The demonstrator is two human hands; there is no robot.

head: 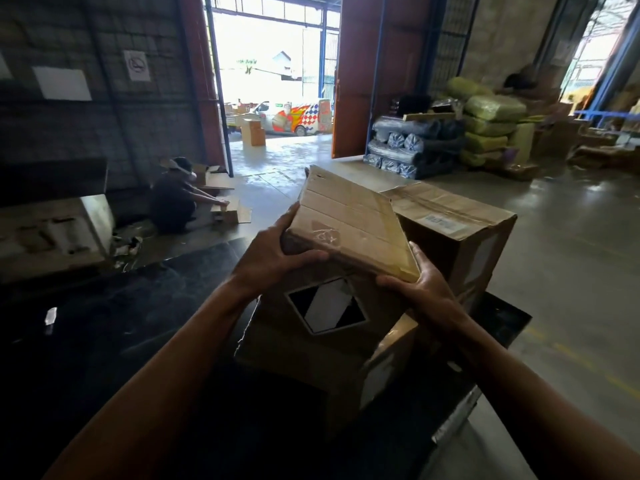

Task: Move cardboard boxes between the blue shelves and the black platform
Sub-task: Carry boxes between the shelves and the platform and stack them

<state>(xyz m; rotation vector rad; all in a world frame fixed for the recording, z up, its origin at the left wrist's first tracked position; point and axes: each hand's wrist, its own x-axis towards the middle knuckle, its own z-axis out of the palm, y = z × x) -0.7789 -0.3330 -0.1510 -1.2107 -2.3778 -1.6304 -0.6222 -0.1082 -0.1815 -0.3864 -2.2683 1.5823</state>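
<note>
Status: both hands clamped on small flat box [349, 220]. L hand [273, 254] wraps near-left corner, thumb across the front face. R hand [419, 289] takes near-right corner, fingers up the side. Box is tilted, far end up, directly over big box w/ diamond label [311, 348], which sits on black platform [104, 323]. Can't tell if its near edge rests on the big one or hangs just clear.

2nd big box [457, 230], taped top, sits just behind and to the right, looks to be on the platform too. So count is 2 on platform, 1 in hand.

Blue shelves aren't in frame, so no idea how many are left there. Direction also unclear from this alone: stacking on or lifting off. My read is mid-task, w/ more trips to go.

Other person [173, 202] crouches by left wall w/ cardboard, well apart from me.
</note>
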